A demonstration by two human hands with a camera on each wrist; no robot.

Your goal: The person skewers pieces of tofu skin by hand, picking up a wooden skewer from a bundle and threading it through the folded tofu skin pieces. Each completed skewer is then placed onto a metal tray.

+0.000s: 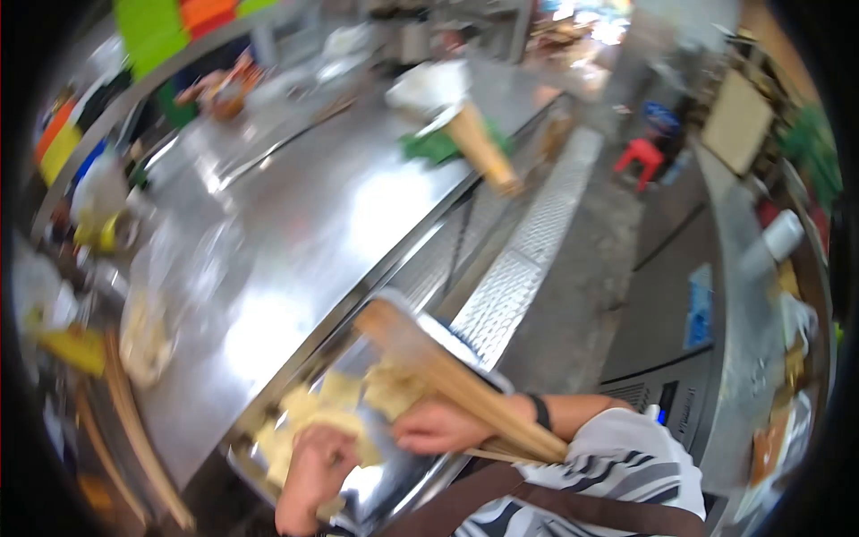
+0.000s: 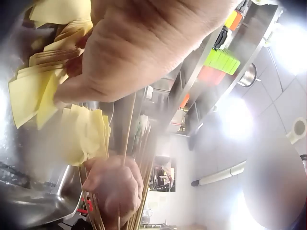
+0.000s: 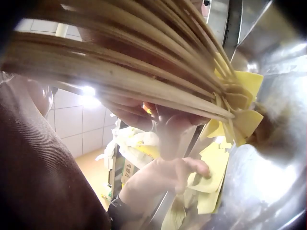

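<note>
My right hand grips a bundle of long bamboo skewers, which slant back along the forearm. Folded yellow sheets, like tofu skin, are threaded on the skewer tips. To its left, my left hand pinches thin yellow sheets between thumb and fingers. In the left wrist view the left hand fills the top, its thumb against a fanned stack. Under both hands lies a shiny metal tray with more loose yellow sheets in it.
A steel worktop extends ahead, with a clear plastic bag on its left. Farther off, a wooden bundle in white wrap juts past the edge. On the right are a steel cabinet and a red stool.
</note>
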